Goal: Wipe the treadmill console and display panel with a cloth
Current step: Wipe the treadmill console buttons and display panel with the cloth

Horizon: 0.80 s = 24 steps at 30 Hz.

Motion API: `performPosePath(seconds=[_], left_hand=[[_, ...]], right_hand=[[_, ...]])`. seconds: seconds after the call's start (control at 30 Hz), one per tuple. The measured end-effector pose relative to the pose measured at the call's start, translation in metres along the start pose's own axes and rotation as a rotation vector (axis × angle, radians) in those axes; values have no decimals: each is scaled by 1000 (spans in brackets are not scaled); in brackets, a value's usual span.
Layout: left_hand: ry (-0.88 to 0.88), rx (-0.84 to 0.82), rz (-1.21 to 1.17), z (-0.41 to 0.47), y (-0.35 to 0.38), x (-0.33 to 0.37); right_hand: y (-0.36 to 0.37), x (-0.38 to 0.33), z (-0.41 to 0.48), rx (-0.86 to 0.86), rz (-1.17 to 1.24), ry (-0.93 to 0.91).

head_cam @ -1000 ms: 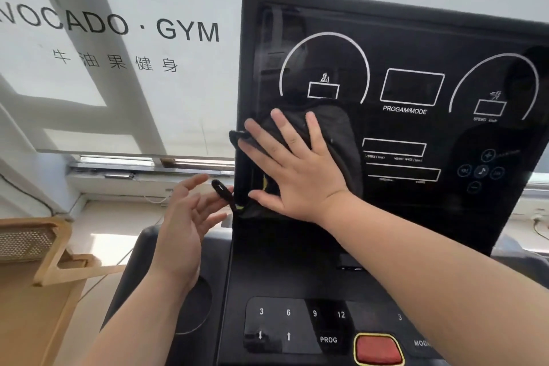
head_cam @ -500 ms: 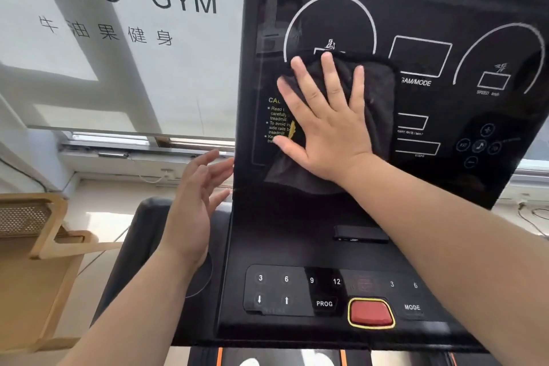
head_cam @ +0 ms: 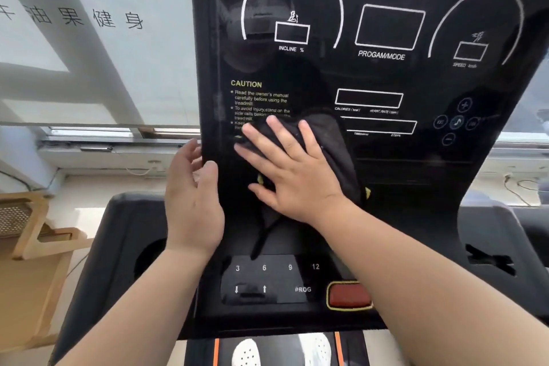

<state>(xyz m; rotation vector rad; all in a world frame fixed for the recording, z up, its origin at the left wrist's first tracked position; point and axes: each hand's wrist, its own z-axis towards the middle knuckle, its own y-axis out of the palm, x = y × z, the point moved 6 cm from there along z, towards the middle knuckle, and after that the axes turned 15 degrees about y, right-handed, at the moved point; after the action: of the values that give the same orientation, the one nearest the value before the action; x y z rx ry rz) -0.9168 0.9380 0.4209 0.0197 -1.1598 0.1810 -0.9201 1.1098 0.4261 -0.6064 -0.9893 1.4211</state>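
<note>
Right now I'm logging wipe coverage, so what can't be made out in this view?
Head view:
caution text: last lines covered by cloth and right hand.
left hand: fingertips behind display panel edge; grip unclear.
red button: right part behind the right forearm.
small labels: blurred.

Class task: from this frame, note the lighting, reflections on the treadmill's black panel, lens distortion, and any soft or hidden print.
Head view: daylight washes out the window behind; the glossy display panel mirrors dim shapes upper left; the wide lens bows its edges; small print at right is soft; the cloth under the right hand hides the caution text's end.
</note>
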Motion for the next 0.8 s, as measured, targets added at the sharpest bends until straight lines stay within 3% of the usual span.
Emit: performPosePath(seconds=[0.23,0.6,0.7,0.8], left_hand=[[175,-48,107,-11,3,-2],[141,-140,200,-9,-2,-1],[147,-129,241,-8,-4,-3],[224,-115,442,-16,1,0]], right_hand=[[0,111,-51,19,-125,119],[-3,-28,13,-34,26,68],[-2,-27,12,-9,38,26],[1,-1,-3,35,13,-12]])
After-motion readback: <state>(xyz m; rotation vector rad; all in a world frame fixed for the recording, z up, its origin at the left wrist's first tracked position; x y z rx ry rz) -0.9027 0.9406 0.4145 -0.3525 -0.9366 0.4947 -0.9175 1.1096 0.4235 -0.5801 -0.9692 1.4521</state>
